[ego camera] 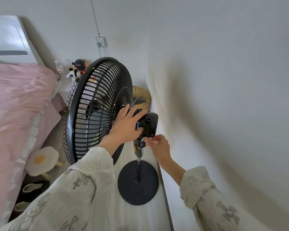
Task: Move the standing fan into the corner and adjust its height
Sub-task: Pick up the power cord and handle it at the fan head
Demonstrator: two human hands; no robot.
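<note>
A black standing fan (97, 104) stands close to the white wall on the right, its round base (138, 189) flat on the pale floor. Its cage faces left, towards the bed. My left hand (126, 126) wraps over the black motor housing (149, 123) behind the cage. My right hand (158, 144) pinches a small dark knob just under the housing, at the top of the grey pole (138, 152). The pole's lower part shows between the control block and the base.
A bed with pink bedding (15, 105) fills the left side. A woven basket (141, 96) sits in the corner behind the fan. A fried-egg stool (42, 160) and slippers (32, 189) lie by the bed. A wall socket (100, 41) with cable hangs above.
</note>
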